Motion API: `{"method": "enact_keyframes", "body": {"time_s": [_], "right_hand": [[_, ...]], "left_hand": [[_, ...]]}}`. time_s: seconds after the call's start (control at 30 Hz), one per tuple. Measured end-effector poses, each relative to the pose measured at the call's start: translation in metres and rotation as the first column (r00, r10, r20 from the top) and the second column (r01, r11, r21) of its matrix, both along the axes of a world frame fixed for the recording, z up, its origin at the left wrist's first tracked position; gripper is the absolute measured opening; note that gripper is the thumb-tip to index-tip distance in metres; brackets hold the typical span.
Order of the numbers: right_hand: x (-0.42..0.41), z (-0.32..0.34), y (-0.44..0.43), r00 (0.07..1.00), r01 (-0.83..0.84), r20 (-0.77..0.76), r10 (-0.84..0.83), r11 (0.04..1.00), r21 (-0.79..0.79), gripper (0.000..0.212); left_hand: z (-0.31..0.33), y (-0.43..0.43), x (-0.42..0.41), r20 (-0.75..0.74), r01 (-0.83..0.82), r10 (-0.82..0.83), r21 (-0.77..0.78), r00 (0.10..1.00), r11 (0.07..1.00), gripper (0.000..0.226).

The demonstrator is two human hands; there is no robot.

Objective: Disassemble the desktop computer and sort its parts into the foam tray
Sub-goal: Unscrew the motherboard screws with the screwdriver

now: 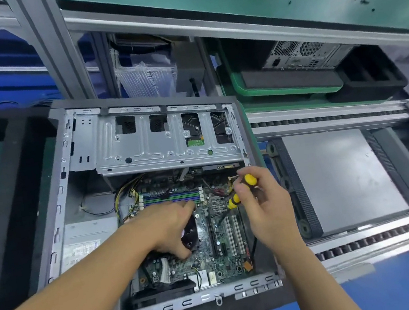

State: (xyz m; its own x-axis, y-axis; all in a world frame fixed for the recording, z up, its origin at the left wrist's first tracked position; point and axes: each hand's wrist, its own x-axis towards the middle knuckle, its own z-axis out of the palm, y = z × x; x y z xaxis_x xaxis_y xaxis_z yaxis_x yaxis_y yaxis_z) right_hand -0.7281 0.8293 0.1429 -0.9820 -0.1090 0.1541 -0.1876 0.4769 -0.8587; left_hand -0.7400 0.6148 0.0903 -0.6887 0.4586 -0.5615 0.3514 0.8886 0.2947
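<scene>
The open desktop case (71, 158) lies on its side before me, its motherboard (213, 257) exposed under a silver drive cage (143, 142). My left hand (166, 227) rests over the black CPU cooler fan (190, 234), fingers curled around its edges. My right hand (264, 207) grips a yellow and black screwdriver (240, 192), its shaft pointing down toward the board beside the fan. The power supply (88, 238) sits at the case's lower left. Dark foam tray compartments (0, 164) lie left of the case.
A grey side panel (339, 177) lies on the roller conveyor (370, 239) to the right. Behind it, a green bin (238, 88) holds another computer tower (300, 55). A second black foam tray (372, 76) sits beyond. Aluminium frame rails (55, 49) rise at the back.
</scene>
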Motion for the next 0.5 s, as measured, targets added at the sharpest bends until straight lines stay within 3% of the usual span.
{"method": "enact_keyframes", "body": {"time_s": [0.2, 0.33, 0.4, 0.5], "right_hand": [[0.027, 0.005, 0.006, 0.983, -0.104, 0.173, 0.058, 0.956, 0.273, 0.017], [0.039, 0.007, 0.004, 0.928, -0.314, 0.334, 0.161, 0.821, 0.477, 0.024], [0.042, 0.007, 0.003, 0.920, -0.363, 0.339, 0.199, 0.760, 0.539, 0.026], [0.046, 0.009, 0.006, 0.916, -0.390, 0.320, 0.244, 0.731, 0.560, 0.024]], "left_hand": [[-0.010, -0.002, -0.001, -0.010, 0.001, 0.000, 0.026, 1.000, 1.000, 0.107], [-0.004, 0.002, 0.002, -0.101, 0.108, -0.096, 0.114, 0.990, 0.988, 0.110], [-0.001, 0.011, 0.004, -0.165, 0.191, -0.163, 0.173, 0.973, 0.966, 0.092], [0.006, 0.033, 0.002, -0.179, 0.296, -0.261, 0.210, 0.949, 0.932, 0.042]]}}
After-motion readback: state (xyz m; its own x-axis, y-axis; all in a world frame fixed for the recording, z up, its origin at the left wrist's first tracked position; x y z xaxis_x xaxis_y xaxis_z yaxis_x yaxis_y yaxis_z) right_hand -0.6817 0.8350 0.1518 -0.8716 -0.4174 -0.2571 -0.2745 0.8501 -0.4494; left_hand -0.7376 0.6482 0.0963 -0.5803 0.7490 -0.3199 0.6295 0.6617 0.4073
